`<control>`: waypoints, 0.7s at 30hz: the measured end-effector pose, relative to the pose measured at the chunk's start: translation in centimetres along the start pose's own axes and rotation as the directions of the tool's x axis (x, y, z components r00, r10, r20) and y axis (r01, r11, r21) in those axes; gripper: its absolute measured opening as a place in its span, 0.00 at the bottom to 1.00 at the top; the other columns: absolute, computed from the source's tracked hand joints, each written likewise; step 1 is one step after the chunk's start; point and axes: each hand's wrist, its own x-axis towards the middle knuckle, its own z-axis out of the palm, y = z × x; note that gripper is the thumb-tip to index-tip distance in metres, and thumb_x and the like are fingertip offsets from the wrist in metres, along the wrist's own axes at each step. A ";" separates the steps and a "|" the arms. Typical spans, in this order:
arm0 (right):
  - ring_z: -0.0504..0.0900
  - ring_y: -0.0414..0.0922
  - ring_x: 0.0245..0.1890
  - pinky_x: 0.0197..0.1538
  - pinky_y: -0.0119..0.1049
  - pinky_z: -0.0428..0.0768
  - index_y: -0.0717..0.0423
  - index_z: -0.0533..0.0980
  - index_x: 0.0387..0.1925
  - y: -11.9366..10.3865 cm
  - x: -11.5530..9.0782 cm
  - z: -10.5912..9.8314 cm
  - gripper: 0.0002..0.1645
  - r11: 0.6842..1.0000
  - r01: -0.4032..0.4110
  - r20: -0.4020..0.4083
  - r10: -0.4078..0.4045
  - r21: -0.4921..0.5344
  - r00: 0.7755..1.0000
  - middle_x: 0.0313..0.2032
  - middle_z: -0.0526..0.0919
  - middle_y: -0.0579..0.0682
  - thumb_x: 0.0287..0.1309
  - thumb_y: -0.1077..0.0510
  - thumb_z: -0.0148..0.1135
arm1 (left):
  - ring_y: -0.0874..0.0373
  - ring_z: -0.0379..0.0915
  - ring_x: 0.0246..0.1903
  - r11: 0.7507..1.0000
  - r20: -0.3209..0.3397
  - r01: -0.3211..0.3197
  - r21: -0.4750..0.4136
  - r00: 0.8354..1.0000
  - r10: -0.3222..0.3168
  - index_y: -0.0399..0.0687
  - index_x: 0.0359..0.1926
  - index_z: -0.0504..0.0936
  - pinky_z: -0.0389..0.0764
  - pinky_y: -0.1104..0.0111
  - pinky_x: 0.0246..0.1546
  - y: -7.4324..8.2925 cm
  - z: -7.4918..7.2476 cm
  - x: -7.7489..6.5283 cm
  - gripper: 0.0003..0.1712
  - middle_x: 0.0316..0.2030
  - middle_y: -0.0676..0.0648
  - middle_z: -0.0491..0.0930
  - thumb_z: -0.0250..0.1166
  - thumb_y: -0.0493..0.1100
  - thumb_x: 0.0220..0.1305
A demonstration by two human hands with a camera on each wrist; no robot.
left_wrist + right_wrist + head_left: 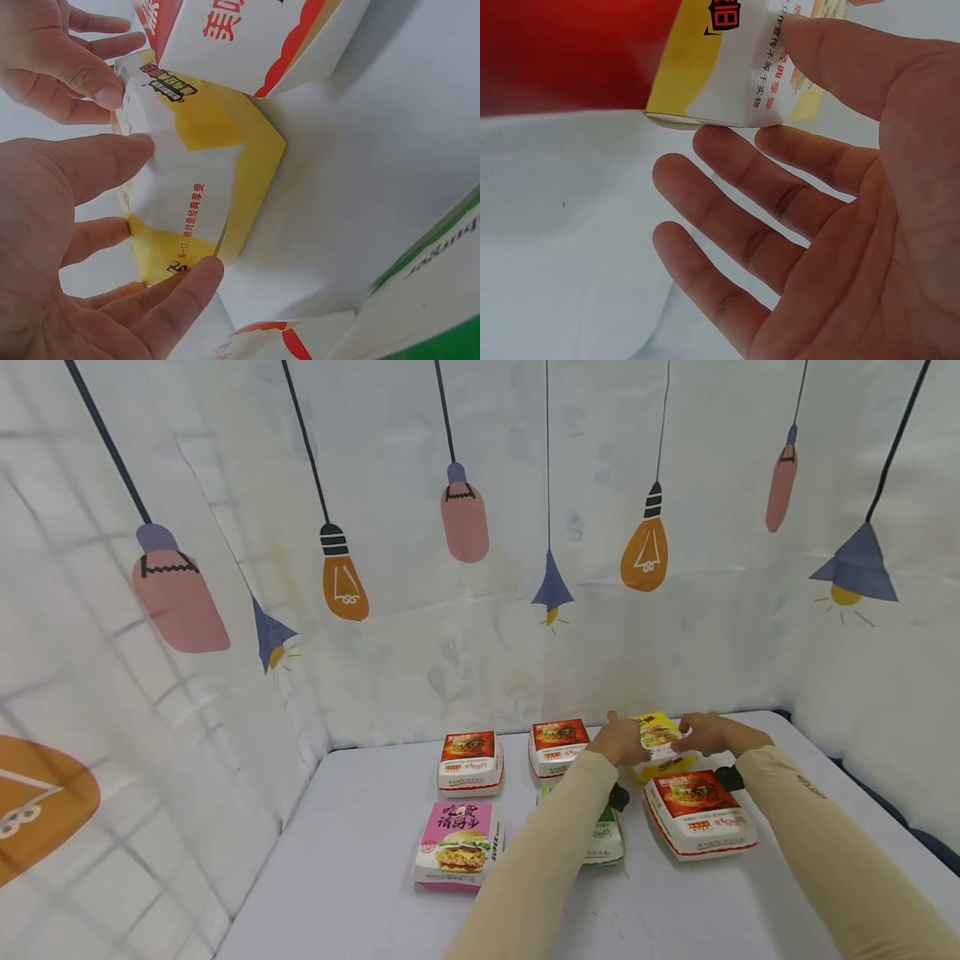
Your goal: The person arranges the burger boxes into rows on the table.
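Observation:
A yellow-and-white burger box (658,732) stands near the back of the table, between both hands. My left hand (621,742) grips its left side; in the left wrist view the thumb rests on the white face and the fingertips are at the lower edge. On the opposite side is my right hand (708,733), whose thumb lies on the printed face in the right wrist view, with two fingers touching the edge and the others spread clear. A red-and-white burger box (701,814) sits directly in front. Partly behind the left sleeve lies a green-and-white burger box (606,843).
Two more red burger boxes stand along the back edge, one a red box (471,764) at left and one a red box (557,747) beside the left hand. A pink burger box (459,847) is in front of them. A lamp-patterned curtain (495,635) hangs behind the white table (337,860).

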 end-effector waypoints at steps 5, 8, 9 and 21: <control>0.82 0.61 0.44 0.52 0.57 0.81 0.78 0.63 0.61 0.1 0.0 0.0 0.34 1.000 -0.002 0.001 0.002 0.017 1.000 0.53 0.76 0.74 0.70 0.53 0.60 | 0.60 0.73 0.36 1.000 0.025 0.020 -0.012 1.000 -0.019 0.56 0.60 0.82 0.78 0.69 0.39 0.0 0.0 -0.1 0.23 0.65 0.51 0.65 0.70 0.53 0.66; 0.82 0.61 0.44 0.53 0.57 0.81 0.78 0.63 0.61 0.2 0.0 0.1 0.34 1.000 -0.004 0.002 0.004 0.026 1.000 0.52 0.77 0.74 0.71 0.52 0.60 | 0.59 0.73 0.36 1.000 0.035 0.019 -0.001 0.999 -0.019 0.57 0.61 0.81 0.78 0.69 0.38 0.0 -0.1 -0.2 0.23 0.66 0.51 0.65 0.69 0.52 0.67; 0.82 0.61 0.44 0.53 0.57 0.81 0.78 0.63 0.61 0.2 0.1 0.1 0.34 1.000 -0.002 0.003 0.002 0.028 1.000 0.52 0.77 0.73 0.70 0.52 0.60 | 0.59 0.73 0.35 1.000 0.037 0.017 0.003 0.999 -0.017 0.57 0.61 0.81 0.77 0.69 0.38 0.0 -0.1 -0.3 0.23 0.66 0.51 0.65 0.69 0.52 0.67; 0.81 0.62 0.45 0.55 0.60 0.80 0.78 0.61 0.62 0.1 0.1 0.0 0.36 0.999 0.002 0.022 -0.003 0.050 1.000 0.51 0.77 0.74 0.71 0.52 0.60 | 0.59 0.73 0.35 1.000 0.036 0.007 0.018 0.999 -0.008 0.57 0.62 0.80 0.75 0.69 0.35 -0.4 -0.1 -0.1 0.22 0.61 0.50 0.67 0.66 0.50 0.69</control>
